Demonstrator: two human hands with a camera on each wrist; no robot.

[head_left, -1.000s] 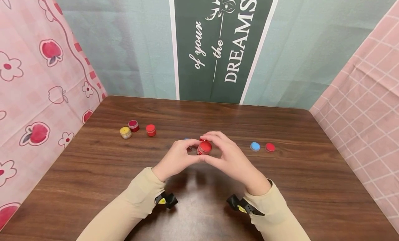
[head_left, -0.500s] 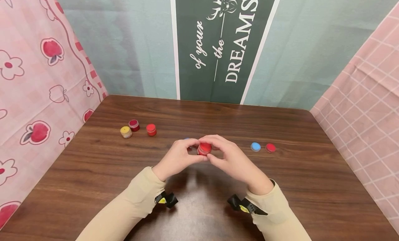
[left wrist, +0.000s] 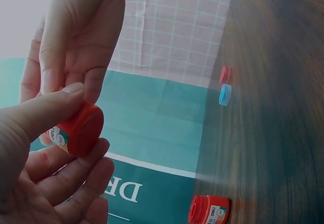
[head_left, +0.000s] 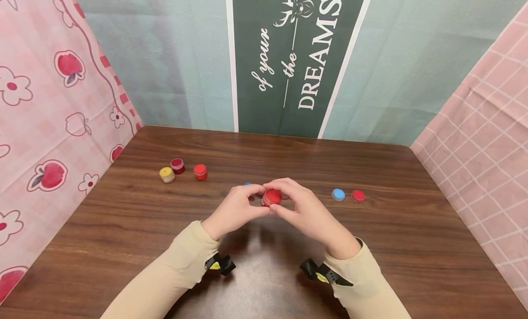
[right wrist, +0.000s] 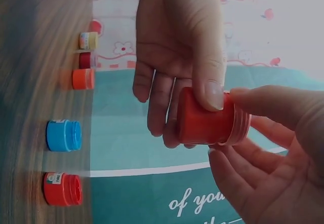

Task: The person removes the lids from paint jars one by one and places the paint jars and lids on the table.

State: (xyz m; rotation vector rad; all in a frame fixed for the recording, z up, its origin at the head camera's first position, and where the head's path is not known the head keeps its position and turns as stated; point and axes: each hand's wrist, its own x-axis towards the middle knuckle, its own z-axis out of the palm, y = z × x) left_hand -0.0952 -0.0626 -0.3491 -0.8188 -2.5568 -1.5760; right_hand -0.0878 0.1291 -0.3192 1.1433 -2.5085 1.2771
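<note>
In the head view a red paint jar (head_left: 272, 197) is held above the table between both hands. My left hand (head_left: 236, 209) grips the jar's body, thumb on one side and fingers on the other. The thumb and fingertips of my right hand (head_left: 304, 212) pinch the clear-rimmed lid (right wrist: 241, 124), which sits on the jar. The jar lies sideways in the right wrist view, and part of its label shows in the left wrist view. Beyond the hands stand a blue paint jar (right wrist: 64, 135) and another red paint jar (right wrist: 63, 188), both lidless with threaded necks showing.
On the brown table (head_left: 103, 218), a yellow jar (head_left: 167, 175), a dark red jar (head_left: 178, 166) and an orange-red jar (head_left: 200, 172) stand at the left with lids on. A blue lid (head_left: 338, 194) and a red lid (head_left: 358, 195) lie to the right. Cloth hangs around the table.
The right hand's fingers have closed in on the lid from a wider spread. The jar has tilted slightly, and its lid faces the head camera more than half a second ago.
</note>
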